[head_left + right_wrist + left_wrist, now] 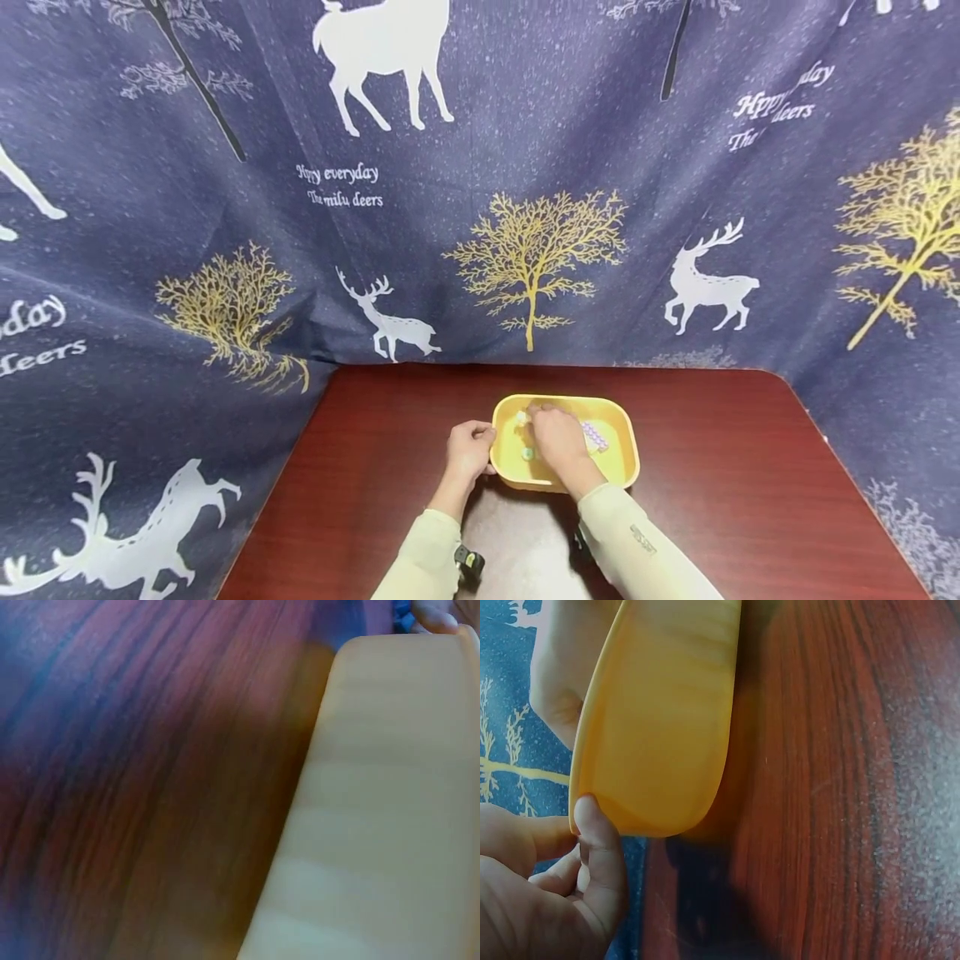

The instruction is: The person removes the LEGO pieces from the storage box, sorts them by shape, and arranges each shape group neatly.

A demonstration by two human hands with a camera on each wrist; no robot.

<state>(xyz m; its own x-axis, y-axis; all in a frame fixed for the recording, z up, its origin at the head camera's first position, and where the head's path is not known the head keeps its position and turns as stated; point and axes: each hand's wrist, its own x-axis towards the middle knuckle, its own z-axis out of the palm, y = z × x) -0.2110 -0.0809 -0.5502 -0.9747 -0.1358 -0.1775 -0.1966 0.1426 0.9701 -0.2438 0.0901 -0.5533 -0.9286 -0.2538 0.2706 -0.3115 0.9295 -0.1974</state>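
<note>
A yellow plastic basin (pixel 626 433) stands on the table. My left hand (pixel 470 448) pinches its left rim; in the left wrist view that hand's thumb (pixel 600 840) lies on the basin's outer wall (pixel 664 720). My right hand (pixel 558 437) reaches down inside, fingertips beside a small pale thing (pixel 521 417) toward the left end. I cannot tell if those fingers hold anything. A small greenish round thing (pixel 527 454) lies near the front left of the basin floor. Right of the right hand is a bumpy purple-and-white piece (pixel 595 437). The right wrist view shows only the basin's outside and table.
The reddish-brown wooden table (pixel 390 408) extends around the basin. Behind and beside it hangs a dark blue cloth (pixel 480 150) printed with deer and trees. A dark strap-like device (pixel 469 562) sits at the left sleeve.
</note>
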